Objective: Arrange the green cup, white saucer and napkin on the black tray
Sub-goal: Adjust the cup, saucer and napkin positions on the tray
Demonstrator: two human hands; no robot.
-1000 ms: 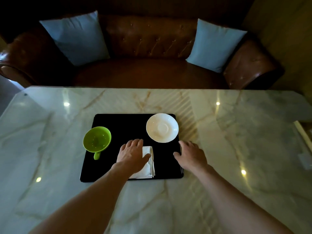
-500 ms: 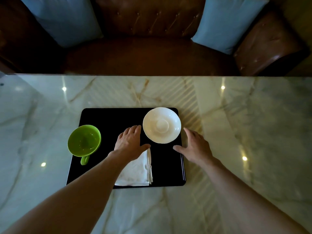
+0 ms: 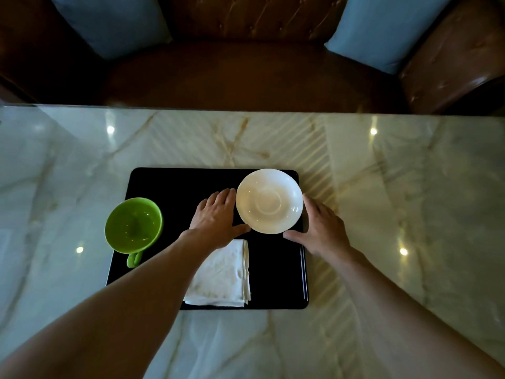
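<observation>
A black tray lies on the marble table. The white saucer sits at its far right corner. My left hand is flat beside the saucer's left rim, fingers spread. My right hand is at the saucer's right rim, thumb under its near edge, over the tray's right border. Whether either hand grips the saucer is unclear. The green cup stands on the tray's left edge, handle toward me. A folded white napkin lies on the tray's near side, partly under my left forearm.
The marble table stretches wide on both sides of the tray. Behind its far edge stands a brown leather sofa with two blue cushions.
My left hand left the napkin and moved forward to the saucer's left side. My right hand moved up to the saucer's right side. The camera tilted down and closer.
</observation>
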